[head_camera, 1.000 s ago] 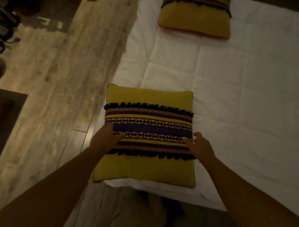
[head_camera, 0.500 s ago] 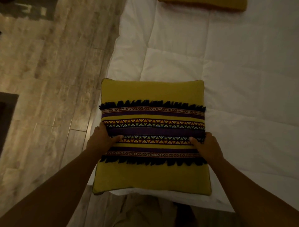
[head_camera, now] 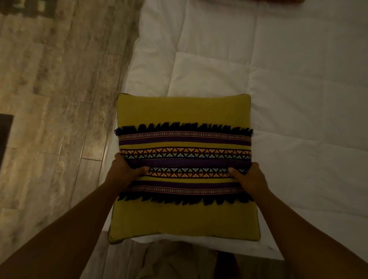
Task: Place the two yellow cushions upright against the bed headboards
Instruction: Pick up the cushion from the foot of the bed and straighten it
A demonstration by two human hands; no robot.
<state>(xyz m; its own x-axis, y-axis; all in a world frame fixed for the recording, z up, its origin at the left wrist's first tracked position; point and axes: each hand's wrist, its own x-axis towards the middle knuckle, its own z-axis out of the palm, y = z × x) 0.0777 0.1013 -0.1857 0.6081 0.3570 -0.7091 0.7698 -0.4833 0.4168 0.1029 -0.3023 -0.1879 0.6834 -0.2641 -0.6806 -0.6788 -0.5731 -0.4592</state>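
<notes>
Two hands (head_camera: pixel 187 177) grip one yellow cushion (head_camera: pixel 184 111).

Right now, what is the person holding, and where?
The yellow cushion, gripped at its two side edges by the left hand and right hand.

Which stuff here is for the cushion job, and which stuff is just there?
For the job:
- yellow cushion, gripped on both sides
- left hand
- right hand
- white bed, which the cushion lies on
- sliver of a second cushion at the top edge, barely visible

Just there:
- wooden floor
- dark mat at the left edge
</notes>
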